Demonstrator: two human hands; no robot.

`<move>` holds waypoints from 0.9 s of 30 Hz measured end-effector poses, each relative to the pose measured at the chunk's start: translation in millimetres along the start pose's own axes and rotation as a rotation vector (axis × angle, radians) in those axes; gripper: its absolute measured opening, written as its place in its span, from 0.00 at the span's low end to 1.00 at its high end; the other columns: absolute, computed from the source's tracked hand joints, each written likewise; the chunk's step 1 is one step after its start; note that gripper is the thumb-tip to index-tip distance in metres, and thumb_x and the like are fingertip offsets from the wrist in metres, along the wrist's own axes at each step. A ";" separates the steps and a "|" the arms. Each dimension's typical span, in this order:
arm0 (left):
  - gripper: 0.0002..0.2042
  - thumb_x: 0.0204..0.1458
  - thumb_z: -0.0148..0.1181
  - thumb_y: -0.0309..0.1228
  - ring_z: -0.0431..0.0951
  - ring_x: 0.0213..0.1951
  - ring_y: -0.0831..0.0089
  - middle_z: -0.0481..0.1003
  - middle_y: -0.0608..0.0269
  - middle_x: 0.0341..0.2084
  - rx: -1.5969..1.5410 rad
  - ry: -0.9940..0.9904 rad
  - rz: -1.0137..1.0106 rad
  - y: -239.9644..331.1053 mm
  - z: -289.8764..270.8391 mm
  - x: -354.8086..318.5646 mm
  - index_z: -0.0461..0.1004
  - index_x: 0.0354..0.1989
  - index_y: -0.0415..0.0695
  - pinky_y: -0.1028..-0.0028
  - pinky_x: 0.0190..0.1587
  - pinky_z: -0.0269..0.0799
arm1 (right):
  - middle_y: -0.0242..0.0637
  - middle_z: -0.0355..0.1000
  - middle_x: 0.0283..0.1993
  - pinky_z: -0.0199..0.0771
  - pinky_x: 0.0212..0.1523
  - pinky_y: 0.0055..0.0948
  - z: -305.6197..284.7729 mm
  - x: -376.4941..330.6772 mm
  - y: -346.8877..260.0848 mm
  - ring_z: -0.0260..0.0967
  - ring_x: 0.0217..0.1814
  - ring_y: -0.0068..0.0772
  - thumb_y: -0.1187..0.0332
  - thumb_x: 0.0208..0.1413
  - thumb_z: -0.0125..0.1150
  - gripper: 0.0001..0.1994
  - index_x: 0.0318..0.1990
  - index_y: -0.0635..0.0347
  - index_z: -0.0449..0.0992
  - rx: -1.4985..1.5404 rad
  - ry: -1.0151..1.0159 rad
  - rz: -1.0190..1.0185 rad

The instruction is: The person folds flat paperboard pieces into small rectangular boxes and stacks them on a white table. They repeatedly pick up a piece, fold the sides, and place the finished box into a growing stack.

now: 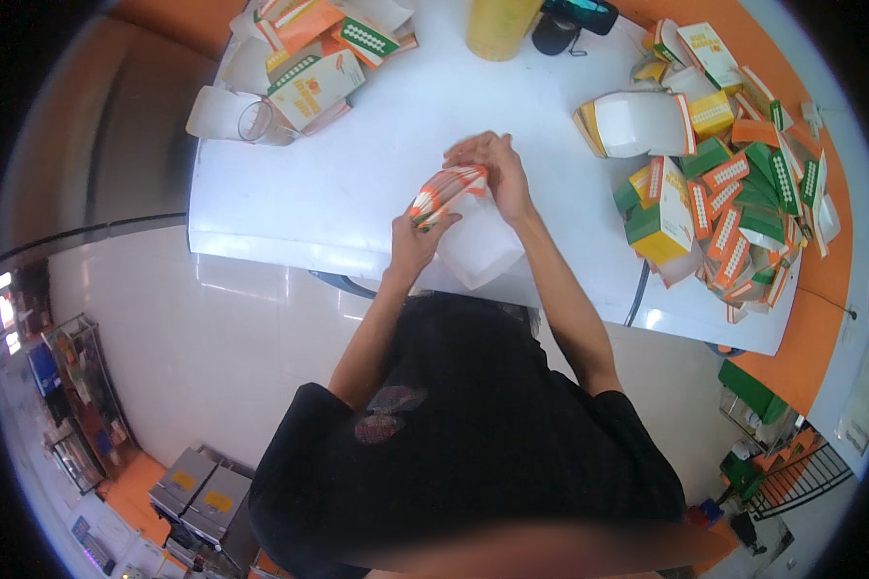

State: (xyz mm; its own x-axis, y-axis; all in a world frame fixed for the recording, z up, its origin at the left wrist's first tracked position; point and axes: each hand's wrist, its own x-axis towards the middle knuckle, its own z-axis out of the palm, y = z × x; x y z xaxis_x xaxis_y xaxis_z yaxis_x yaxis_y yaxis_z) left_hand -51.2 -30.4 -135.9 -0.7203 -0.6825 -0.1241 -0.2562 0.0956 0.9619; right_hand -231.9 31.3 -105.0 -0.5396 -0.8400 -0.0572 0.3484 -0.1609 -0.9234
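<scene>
A small paperboard food carton, plain white on one side with orange and green print along its far left edge, is held in front of me above the near edge of the table. My left hand pinches its left corner between thumb and fingers. Curled over the far right side is my right hand, its palm against the carton and its fingers reaching left. Part of my right thumb is hidden by the carton.
The white table carries a large heap of folded cartons at right and a smaller pile at far left. A clear cup lies by the left pile. A yellow container and a black object stand at the back.
</scene>
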 end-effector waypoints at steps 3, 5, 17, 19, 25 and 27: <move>0.16 0.51 0.73 0.31 0.78 0.34 0.76 0.83 0.59 0.34 -0.070 0.107 0.008 -7.9 6.2 -9.0 0.81 0.45 0.35 0.70 0.41 0.76 | 0.47 0.76 0.52 0.75 0.57 0.39 14.4 49.7 -29.3 0.77 0.51 0.40 0.52 0.71 0.50 0.25 0.61 0.66 0.66 -0.211 -0.054 -0.012; 0.14 0.51 0.73 0.31 0.79 0.35 0.76 0.83 0.59 0.33 -0.042 0.129 0.003 -12.2 11.3 -12.4 0.82 0.44 0.36 0.70 0.41 0.76 | 0.48 0.74 0.55 0.75 0.57 0.40 37.7 89.8 -44.4 0.76 0.53 0.44 0.60 0.64 0.63 0.27 0.64 0.63 0.64 -0.456 -0.018 -0.088; 0.14 0.56 0.70 0.28 0.79 0.39 0.76 0.84 0.58 0.37 -0.140 0.112 0.060 -8.7 11.9 -16.3 0.79 0.47 0.32 0.70 0.45 0.76 | 0.45 0.60 0.74 0.72 0.64 0.41 163.4 281.9 -58.9 0.68 0.67 0.47 0.66 0.54 0.69 0.31 0.67 0.51 0.69 -1.477 -0.229 -0.371; 0.14 0.55 0.70 0.28 0.79 0.39 0.77 0.83 0.59 0.37 -0.153 0.153 0.059 -10.3 7.8 -16.3 0.79 0.46 0.32 0.70 0.44 0.76 | 0.45 0.61 0.72 0.73 0.63 0.40 156.1 280.1 -77.9 0.70 0.64 0.48 0.66 0.54 0.69 0.31 0.67 0.53 0.69 -1.399 -0.154 -0.607; 0.11 0.56 0.69 0.26 0.78 0.37 0.75 0.81 0.63 0.35 -0.344 0.460 -0.043 -10.3 -10.6 -14.6 0.79 0.43 0.32 0.71 0.44 0.74 | 0.54 0.72 0.62 0.65 0.67 0.39 99.0 210.7 -169.1 0.70 0.65 0.45 0.66 0.53 0.71 0.27 0.62 0.56 0.75 -1.740 -0.128 -0.457; 0.14 0.57 0.69 0.28 0.78 0.44 0.71 0.80 0.57 0.42 -0.302 0.555 -0.078 -5.5 -16.9 -11.7 0.77 0.47 0.31 0.70 0.50 0.72 | 0.49 0.58 0.71 0.61 0.70 0.43 76.4 155.6 -174.2 0.60 0.70 0.51 0.64 0.54 0.70 0.35 0.69 0.54 0.62 -1.121 0.276 -0.842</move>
State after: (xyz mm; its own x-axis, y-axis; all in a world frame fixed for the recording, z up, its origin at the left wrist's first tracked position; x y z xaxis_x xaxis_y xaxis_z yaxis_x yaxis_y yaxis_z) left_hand -30.5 -35.2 -135.6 -0.2445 -0.9609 -0.1296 -0.0434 -0.1226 0.9915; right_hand -318.0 -111.0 76.0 -0.4526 -0.5544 0.6984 -0.8541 0.0445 -0.5182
